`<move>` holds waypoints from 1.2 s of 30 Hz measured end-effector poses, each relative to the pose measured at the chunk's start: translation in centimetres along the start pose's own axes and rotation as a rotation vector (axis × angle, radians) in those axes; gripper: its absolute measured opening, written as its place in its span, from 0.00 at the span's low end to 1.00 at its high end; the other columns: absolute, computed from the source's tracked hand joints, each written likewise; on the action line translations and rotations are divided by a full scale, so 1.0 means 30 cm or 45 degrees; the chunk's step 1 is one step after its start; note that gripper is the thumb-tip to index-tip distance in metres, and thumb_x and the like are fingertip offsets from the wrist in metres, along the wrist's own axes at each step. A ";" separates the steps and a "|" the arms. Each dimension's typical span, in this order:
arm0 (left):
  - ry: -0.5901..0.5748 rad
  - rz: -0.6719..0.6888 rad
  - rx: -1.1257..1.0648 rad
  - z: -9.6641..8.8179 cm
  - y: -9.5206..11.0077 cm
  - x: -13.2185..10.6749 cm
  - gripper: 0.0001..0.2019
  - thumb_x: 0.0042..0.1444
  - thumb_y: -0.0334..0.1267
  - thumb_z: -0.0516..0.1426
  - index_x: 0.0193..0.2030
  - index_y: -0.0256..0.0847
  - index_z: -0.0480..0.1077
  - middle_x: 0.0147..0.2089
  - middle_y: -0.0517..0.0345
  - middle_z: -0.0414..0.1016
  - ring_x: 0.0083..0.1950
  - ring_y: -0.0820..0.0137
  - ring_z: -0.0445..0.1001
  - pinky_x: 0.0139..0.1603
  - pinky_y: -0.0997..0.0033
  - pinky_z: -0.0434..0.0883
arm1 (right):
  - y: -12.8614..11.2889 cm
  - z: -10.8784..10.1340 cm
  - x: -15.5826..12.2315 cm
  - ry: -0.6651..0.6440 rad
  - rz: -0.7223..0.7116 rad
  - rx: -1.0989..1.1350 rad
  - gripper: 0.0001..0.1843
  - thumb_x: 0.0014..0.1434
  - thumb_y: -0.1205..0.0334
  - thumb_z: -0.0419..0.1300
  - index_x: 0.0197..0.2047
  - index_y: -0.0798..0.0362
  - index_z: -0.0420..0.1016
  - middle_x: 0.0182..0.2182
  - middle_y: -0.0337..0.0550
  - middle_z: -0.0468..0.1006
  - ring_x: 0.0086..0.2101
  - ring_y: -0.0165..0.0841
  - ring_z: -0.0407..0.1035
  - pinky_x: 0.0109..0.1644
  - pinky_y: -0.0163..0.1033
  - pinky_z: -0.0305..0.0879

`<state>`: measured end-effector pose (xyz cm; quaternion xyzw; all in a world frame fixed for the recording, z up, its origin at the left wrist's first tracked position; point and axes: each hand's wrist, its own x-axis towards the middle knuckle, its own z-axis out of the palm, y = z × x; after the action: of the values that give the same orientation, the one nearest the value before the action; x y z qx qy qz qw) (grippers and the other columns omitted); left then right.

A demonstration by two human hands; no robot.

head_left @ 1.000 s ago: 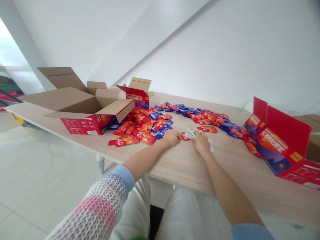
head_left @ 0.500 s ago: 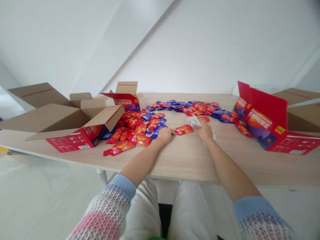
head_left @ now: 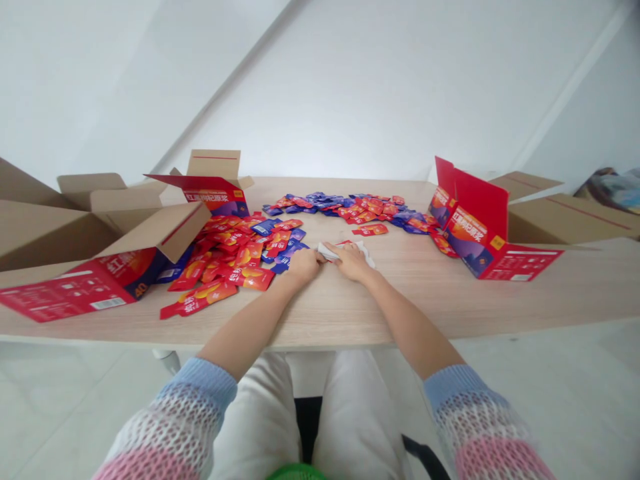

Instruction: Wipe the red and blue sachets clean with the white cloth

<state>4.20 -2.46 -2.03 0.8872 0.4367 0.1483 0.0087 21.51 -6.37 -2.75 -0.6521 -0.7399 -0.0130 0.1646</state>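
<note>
My left hand (head_left: 305,265) is closed in a pinch at the left end of a red sachet that lies mostly covered on the table. Over that sachet is a crumpled white tissue (head_left: 368,255), pressed down by my right hand (head_left: 352,261), whose fingers are bent onto it. Only a sliver of red shows at the tissue's upper edge. Close by on the left is a heap of red and blue sachets (head_left: 250,253). A single red sachet (head_left: 371,230) lies flat beyond my right hand.
An open carton (head_left: 115,280) stands at the left front, with another carton (head_left: 215,197) behind it. At the right is a third open carton (head_left: 470,230). A row of red and purple sachets (head_left: 327,203) curves along the back of the wooden table (head_left: 420,300).
My right hand has moved left with the tissue and now lies over the red sachet, beside my left hand. The view has shifted, showing more on the right.
</note>
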 end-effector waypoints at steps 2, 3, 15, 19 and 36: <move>0.014 0.005 -0.076 -0.004 -0.018 0.007 0.18 0.55 0.29 0.52 0.44 0.51 0.78 0.45 0.60 0.80 0.45 0.69 0.76 0.44 0.74 0.68 | 0.010 -0.005 -0.001 -0.015 0.114 -0.043 0.29 0.61 0.61 0.54 0.65 0.32 0.58 0.47 0.52 0.68 0.52 0.49 0.58 0.53 0.52 0.56; 0.020 -0.005 -0.096 -0.006 -0.023 0.011 0.18 0.55 0.29 0.52 0.45 0.50 0.79 0.45 0.61 0.80 0.46 0.69 0.76 0.45 0.75 0.68 | 0.021 -0.009 0.000 -0.014 0.165 -0.049 0.29 0.61 0.61 0.54 0.64 0.31 0.58 0.47 0.52 0.68 0.51 0.49 0.59 0.52 0.53 0.57; -0.092 -0.048 0.209 -0.023 0.069 0.001 0.15 0.59 0.30 0.49 0.42 0.37 0.78 0.41 0.42 0.78 0.44 0.58 0.76 0.44 0.64 0.68 | 0.161 -0.035 0.012 0.099 0.601 -0.183 0.24 0.65 0.65 0.46 0.59 0.32 0.67 0.48 0.51 0.68 0.50 0.43 0.64 0.47 0.45 0.62; -0.082 -0.073 0.204 -0.022 0.065 -0.005 0.16 0.57 0.29 0.49 0.43 0.41 0.78 0.41 0.46 0.79 0.44 0.59 0.76 0.42 0.66 0.68 | 0.205 -0.025 0.021 0.161 0.665 -0.101 0.24 0.61 0.62 0.55 0.60 0.43 0.68 0.50 0.52 0.69 0.49 0.42 0.66 0.49 0.41 0.63; -0.178 0.083 -0.181 -0.025 -0.053 0.025 0.18 0.55 0.29 0.51 0.43 0.50 0.79 0.43 0.58 0.80 0.44 0.68 0.77 0.45 0.75 0.68 | -0.019 -0.028 -0.016 0.031 -0.089 0.099 0.25 0.62 0.53 0.55 0.60 0.53 0.62 0.51 0.50 0.72 0.50 0.38 0.67 0.50 0.38 0.60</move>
<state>3.19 -0.98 -1.35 0.9062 0.3945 0.1168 0.0973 21.17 -7.10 -1.98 -0.6188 -0.7601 0.0022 0.1983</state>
